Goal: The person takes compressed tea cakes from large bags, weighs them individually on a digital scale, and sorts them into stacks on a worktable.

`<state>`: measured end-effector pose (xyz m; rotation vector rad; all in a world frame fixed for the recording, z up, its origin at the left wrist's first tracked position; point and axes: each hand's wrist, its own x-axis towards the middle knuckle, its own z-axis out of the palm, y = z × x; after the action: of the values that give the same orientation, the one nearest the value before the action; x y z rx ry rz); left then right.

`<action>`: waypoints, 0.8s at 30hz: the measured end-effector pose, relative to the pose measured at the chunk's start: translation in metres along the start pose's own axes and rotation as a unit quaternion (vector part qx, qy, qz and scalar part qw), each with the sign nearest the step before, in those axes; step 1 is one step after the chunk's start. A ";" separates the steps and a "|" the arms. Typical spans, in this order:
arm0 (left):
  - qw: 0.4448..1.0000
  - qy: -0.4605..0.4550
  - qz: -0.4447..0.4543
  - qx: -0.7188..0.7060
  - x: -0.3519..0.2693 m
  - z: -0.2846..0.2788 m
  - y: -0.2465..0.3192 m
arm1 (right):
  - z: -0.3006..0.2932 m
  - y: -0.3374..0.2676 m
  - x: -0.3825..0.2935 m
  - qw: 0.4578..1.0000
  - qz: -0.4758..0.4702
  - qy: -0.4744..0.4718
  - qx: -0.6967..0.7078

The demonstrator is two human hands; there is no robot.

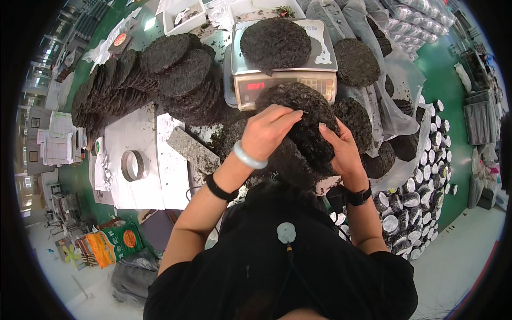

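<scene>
A dark, round, pressed disc, seemingly dried seaweed, is held up in front of the digital scale. My right hand grips its right edge, thumb on the near face. The fingertips of my left hand are pinched together at its surface; a tiny thing may be between them, too small to name. Behind it, another dark disc lies on the metal pan of the scale, whose red display is lit. More loose dark discs lie below my hands, partly hidden by them.
Leaning stacks of dark discs fill the back left. A metal ring lies on a white board at left, near a grey rectangular block. White trays stand behind. Clear plastic bags and several discs are at right.
</scene>
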<state>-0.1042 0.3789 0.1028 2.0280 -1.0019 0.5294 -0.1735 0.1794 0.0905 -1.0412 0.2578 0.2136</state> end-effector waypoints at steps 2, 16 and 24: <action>1.000 -0.029 0.004 0.005 -0.001 0.013 -0.009 | -0.002 0.001 -0.001 1.000 0.001 -0.012 -0.015; 0.911 -0.299 -0.280 0.036 0.082 -0.023 -0.121 | -0.067 0.015 0.007 0.983 0.003 0.133 0.124; 0.662 -0.198 -0.692 -0.207 -0.266 -0.033 -0.064 | -0.102 0.026 -0.010 0.973 0.039 0.212 0.079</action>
<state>-0.2127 0.5538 -0.0804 1.8495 0.4128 -0.9159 -0.2015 0.1025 0.0236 -0.9114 0.6933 0.0371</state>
